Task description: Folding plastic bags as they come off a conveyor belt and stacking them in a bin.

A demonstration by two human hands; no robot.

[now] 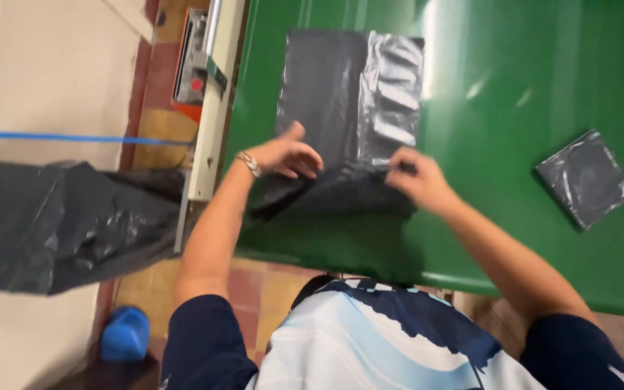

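A black plastic bag (348,101) lies spread flat on the green table (514,188), its near edge bunched up. My left hand (289,155), with a bracelet at the wrist, grips the bag's near left corner. The near right part of the same edge is pinched by my right hand (417,177). Both hands lift that edge slightly off the table.
A small folded black bag (586,178) rests on the table at the right. Left of the table stands a metal machine with a red button (196,65). More black plastic sheet (59,224) hangs at the left, and a blue object (126,334) sits on the tiled floor.
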